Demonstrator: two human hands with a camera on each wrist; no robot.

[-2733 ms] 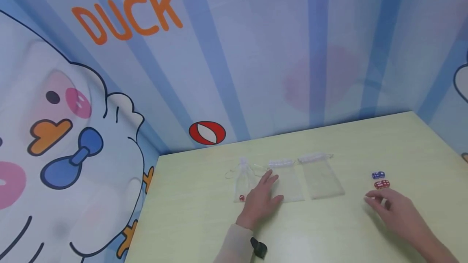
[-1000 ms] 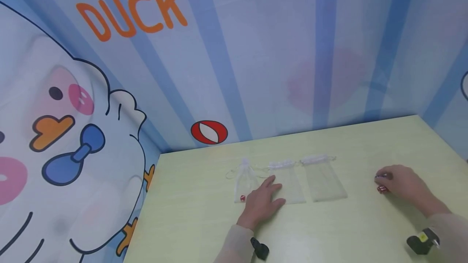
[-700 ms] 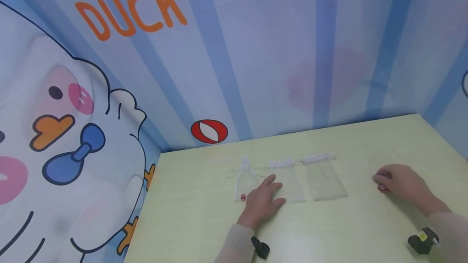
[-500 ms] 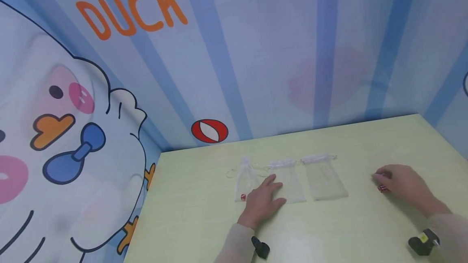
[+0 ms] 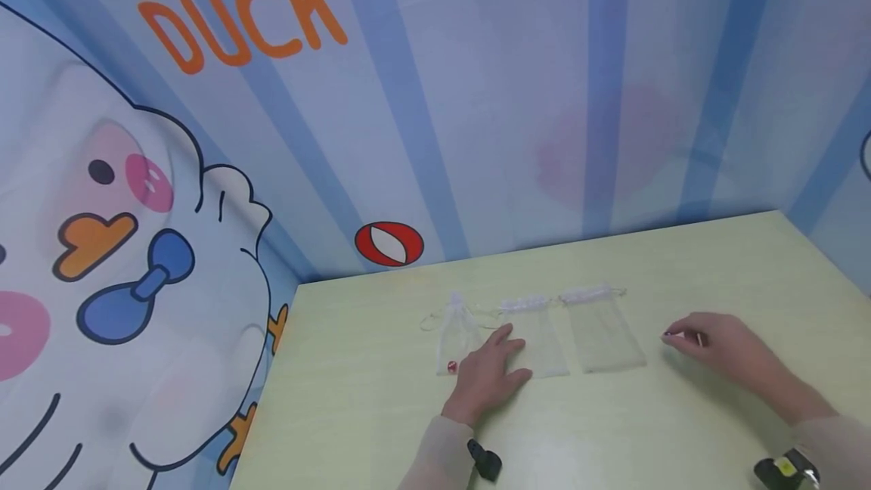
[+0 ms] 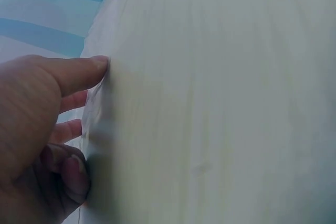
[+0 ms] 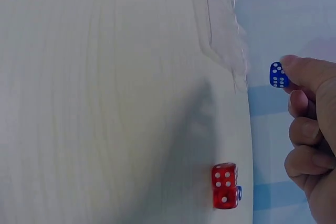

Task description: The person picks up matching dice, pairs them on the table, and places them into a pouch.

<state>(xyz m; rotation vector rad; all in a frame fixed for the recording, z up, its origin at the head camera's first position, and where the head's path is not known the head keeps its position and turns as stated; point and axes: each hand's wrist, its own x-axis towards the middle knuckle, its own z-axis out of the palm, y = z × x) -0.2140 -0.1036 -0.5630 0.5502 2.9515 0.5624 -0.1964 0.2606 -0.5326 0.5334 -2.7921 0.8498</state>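
Note:
My right hand (image 5: pixel 731 350) pinches a blue die (image 7: pixel 278 75) between thumb and forefinger, raised above the table right of the bags. In the right wrist view, two red dice (image 7: pixel 224 176) sit together on the table, another blue die (image 7: pixel 240 193) partly hidden behind them; my hand covers these in the head view. My left hand (image 5: pixel 485 380) lies with fingers spread over the edges of the left sheer drawstring bag (image 5: pixel 445 346) and the middle sheer bag (image 5: pixel 544 350). Inside the left bag, drawn in at its neck, shows a red die (image 5: pixel 452 367).
A third sheer bag (image 5: pixel 605 339) lies flat to the right of the middle one. The pale wooden table (image 5: pixel 340 399) ends at a printed cloth backdrop (image 5: pixel 503 97) behind and at the left. Each wrist carries a small black camera (image 5: pixel 485 461).
The right hand reached to the dice, took up a blue die and has moved left with it, towards the bags. The left hand has stayed nearly still on the bags.

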